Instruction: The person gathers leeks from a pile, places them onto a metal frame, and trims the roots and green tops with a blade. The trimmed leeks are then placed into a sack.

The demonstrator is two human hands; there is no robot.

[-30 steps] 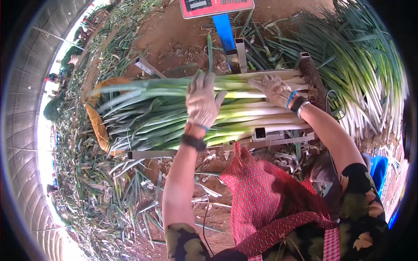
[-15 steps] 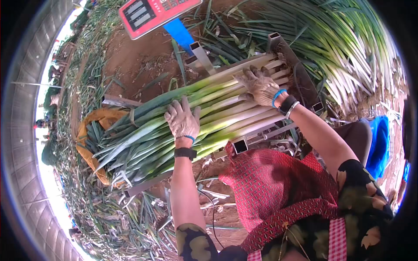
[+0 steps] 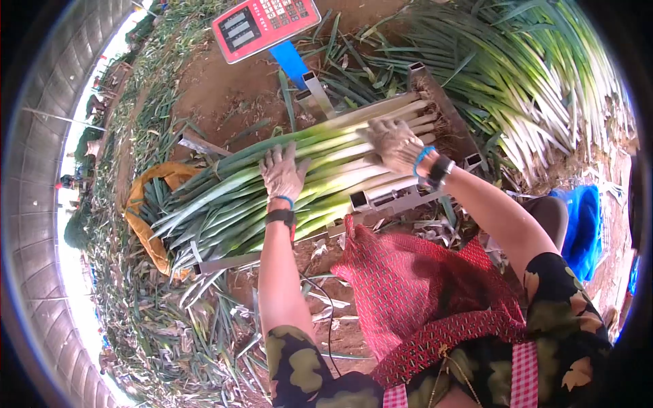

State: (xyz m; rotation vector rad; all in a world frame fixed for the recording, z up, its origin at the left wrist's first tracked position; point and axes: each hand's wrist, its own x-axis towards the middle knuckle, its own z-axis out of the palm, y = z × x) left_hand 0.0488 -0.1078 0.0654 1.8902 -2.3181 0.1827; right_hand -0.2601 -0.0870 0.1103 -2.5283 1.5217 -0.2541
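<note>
A thick bundle of long green onions (image 3: pixel 326 183) lies in a metal frame (image 3: pixel 452 122), leafy tops to the left and white root ends to the right. My left hand (image 3: pixel 283 175), in a soiled work glove, rests flat on the green stalks near the middle with its fingers spread. Over the white stems, my gloved right hand (image 3: pixel 396 146) lies palm down, fingers apart and slightly blurred. Neither hand is wrapped round a stalk. Yellow-orange cloth (image 3: pixel 139 204) surrounds the leaf tips at the left end.
A red scale display (image 3: pixel 265 27) stands on a blue post (image 3: pixel 291 64) beyond the frame. More green onions (image 3: pixel 544 88) are heaped at the upper right. Loose leaves (image 3: pixel 156 306) litter the ground at left. Blue cloth (image 3: pixel 581 228) lies by my right side.
My right hand has slid leftward along the white stems, away from the roots. My left hand stays on the green part. The view has shifted slightly.
</note>
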